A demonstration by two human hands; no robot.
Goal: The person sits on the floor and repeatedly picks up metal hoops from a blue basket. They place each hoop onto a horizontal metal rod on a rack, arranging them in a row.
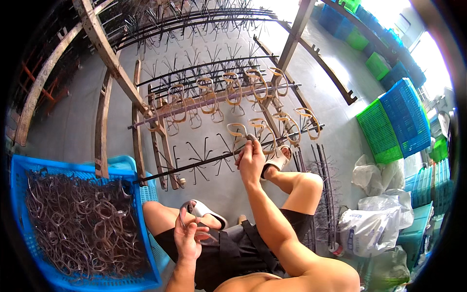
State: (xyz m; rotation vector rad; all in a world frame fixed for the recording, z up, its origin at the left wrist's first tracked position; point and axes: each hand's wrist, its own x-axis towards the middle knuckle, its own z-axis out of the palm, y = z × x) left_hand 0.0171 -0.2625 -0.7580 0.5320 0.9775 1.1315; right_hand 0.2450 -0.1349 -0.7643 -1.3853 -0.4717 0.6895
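My left hand (188, 239) is curled over my lap, its fingers closed around a thin, curved brownish eyeglass frame (183, 217). My right hand (251, 158) reaches forward to the near hooked rod (204, 162). Its thumb and fingers pinch at a tan eyeglass frame (237, 129) beside the rod; the exact contact is partly hidden by the fingers. More tan frames (305, 117) hang on this rod to the right of that hand. Bare black hooks stick out along its left part. Behind it, a second rod (194, 105) carries a row of similar frames.
A blue basket (22, 214) heaped with dark, tangled frames stands at my left. Wooden rack posts (101, 126) rise ahead, with more hooked rods (209, 65) behind. Green and blue crates (404, 121), white plastic bags (372, 231) and bundled rods (326, 190) are at right.
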